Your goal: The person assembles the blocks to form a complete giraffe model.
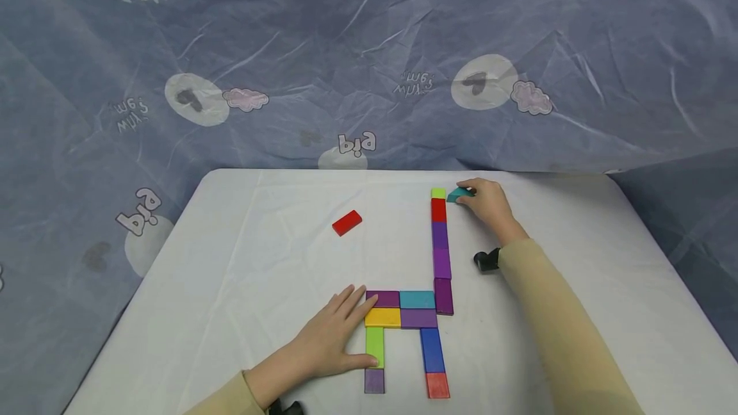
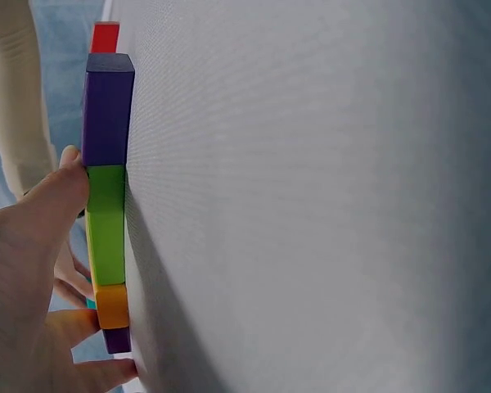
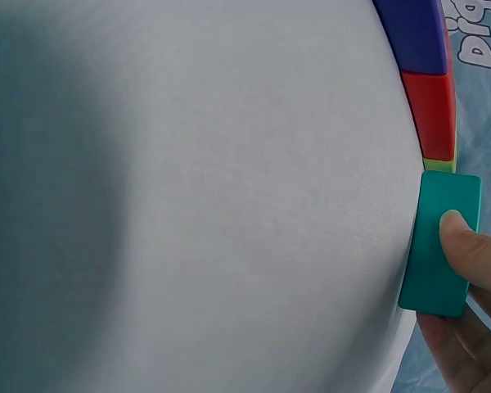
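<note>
My right hand (image 1: 491, 207) pinches a teal block (image 1: 458, 195) between thumb and fingers, beside the far end of a column of blocks. In the right wrist view the thumb lies on the teal block's broad face, close to the light green end block (image 3: 439, 164). With fingers spread, my left hand (image 1: 325, 341) rests at the left side of the near blocks. Its fingertips reach the purple block (image 1: 387, 299) and the yellow block (image 1: 387, 318), while the thumb lies on the long green block (image 1: 375, 341).
A loose red block (image 1: 347, 223) lies left of the column. Below the purple-and-teal rows, a blue block (image 1: 432, 349) and a red-orange block (image 1: 437, 385) form a right leg. A patterned blue sheet (image 1: 369, 37) hangs behind the white table (image 1: 259, 242).
</note>
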A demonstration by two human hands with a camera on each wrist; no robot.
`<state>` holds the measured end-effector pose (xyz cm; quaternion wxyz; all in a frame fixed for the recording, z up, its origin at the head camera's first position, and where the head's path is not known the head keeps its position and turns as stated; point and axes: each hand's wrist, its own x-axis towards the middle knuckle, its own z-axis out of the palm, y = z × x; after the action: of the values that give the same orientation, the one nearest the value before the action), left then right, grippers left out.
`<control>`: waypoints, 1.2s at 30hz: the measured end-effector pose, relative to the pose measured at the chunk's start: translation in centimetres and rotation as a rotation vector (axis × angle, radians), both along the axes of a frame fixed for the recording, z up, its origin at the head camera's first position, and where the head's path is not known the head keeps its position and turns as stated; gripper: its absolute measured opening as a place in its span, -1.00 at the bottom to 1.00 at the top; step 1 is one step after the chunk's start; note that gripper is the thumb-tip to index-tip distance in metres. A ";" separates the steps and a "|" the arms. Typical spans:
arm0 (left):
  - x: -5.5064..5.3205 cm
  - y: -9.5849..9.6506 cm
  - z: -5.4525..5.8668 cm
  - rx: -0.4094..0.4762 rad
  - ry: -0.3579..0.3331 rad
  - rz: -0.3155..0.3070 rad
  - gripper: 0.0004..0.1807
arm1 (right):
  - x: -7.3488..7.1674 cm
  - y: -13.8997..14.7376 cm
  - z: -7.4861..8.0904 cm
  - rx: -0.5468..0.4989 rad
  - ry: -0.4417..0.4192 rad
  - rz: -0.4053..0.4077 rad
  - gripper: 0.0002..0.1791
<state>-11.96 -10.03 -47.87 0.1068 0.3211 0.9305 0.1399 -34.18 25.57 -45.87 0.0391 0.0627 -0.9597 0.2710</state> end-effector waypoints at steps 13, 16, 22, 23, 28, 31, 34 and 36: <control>-0.1 0.0 0.1 -0.013 -0.015 0.008 0.08 | 0.1 -0.5 0.1 -0.002 -0.006 0.004 -0.57; -0.1 0.1 0.2 -0.015 -0.023 0.009 0.08 | 0.1 -0.5 0.1 0.000 -0.011 0.003 -0.57; -0.1 0.1 0.2 -0.015 -0.025 0.011 0.08 | -0.1 -0.5 0.1 -0.003 -0.023 0.012 -0.55; -0.1 0.1 0.2 -0.014 -0.026 0.011 0.08 | -0.1 -0.5 0.1 -0.002 -0.030 0.019 -0.53; -0.1 0.2 0.2 -0.009 -0.025 0.011 0.08 | -0.6 -0.5 0.0 -0.015 -0.038 0.076 -0.49; 0.0 0.2 0.2 -0.006 -0.023 0.015 0.08 | -0.8 -0.9 0.1 -0.025 -0.021 0.136 -0.54; 0.0 0.2 0.1 -0.002 -0.027 0.018 0.08 | -1.0 -1.5 0.1 0.000 -0.016 0.190 -0.59; 0.0 0.2 0.1 -0.003 -0.032 0.018 0.08 | -1.0 -2.0 0.1 0.045 -0.033 0.217 -0.60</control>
<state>-12.00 -9.85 -47.77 0.1207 0.3104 0.9318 0.1445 -35.17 23.60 -45.81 -0.0076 0.1629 -0.9536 0.2531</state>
